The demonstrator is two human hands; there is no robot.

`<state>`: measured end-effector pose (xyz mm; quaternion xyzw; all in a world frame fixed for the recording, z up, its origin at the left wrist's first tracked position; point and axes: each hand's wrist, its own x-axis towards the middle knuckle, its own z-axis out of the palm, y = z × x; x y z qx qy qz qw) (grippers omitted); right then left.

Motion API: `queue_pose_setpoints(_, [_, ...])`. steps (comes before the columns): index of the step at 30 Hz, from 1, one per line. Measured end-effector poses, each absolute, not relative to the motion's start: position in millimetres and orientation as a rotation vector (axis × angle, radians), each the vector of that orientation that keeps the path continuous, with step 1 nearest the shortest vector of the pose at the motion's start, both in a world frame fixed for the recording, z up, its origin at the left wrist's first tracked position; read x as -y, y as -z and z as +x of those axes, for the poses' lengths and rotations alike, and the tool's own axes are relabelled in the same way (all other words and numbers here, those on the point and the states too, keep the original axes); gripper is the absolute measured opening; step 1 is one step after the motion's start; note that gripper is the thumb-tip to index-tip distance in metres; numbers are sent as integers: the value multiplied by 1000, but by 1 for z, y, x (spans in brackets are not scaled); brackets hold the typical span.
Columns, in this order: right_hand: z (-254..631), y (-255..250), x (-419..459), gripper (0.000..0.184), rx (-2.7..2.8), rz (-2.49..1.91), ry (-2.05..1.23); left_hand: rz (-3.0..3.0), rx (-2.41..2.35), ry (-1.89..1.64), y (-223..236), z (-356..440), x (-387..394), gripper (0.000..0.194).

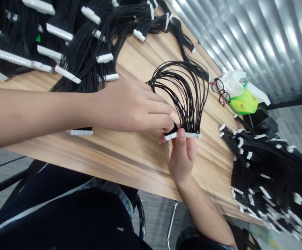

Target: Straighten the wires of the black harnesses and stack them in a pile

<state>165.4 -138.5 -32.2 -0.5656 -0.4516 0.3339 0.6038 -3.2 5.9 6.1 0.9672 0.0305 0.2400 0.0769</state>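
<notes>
A wire harness [190, 100] of many thin black wires arches above the wooden table between two white connectors. My right hand [182, 158] pinches its wide white connector [194, 135] between thumb and fingers, with the wires rising from it. Reaching in from the left, my left hand [137, 107] is closed around the bunched wires by a smaller white connector [170, 136]. Both connectors are side by side at my fingertips. The left fingertips are partly hidden behind the hand and the wires. Another white connector [81, 132] with black wires lies beneath my left forearm.
A large heap of black harnesses [85, 45] with white connectors covers the table's far left. Another pile [276, 173] lies at the right. Eyeglasses [220, 91] and a green and white plastic bag [244, 100] rest by the corrugated metal wall [257, 41].
</notes>
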Motion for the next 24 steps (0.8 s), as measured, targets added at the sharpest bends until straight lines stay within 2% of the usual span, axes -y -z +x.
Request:
queue_pose_setpoints(4, [161, 29, 137, 25, 1011, -1277, -866, 2837, -85, -598, -7, 0, -8, 51])
queue_pose_setpoints(9, [160, 25, 139, 27, 975, -1254, -899, 2592, -206, -678, -8, 5, -5, 38])
queue_pose_setpoints(16, [160, 23, 139, 23, 988, -1229, -890, 2516, -333, -501, -18, 5, -9, 39])
queue_pose_setpoints(24, [160, 22, 138, 26, 964, -1235, -910, 2481, -338, -670, -20, 7, -4, 32])
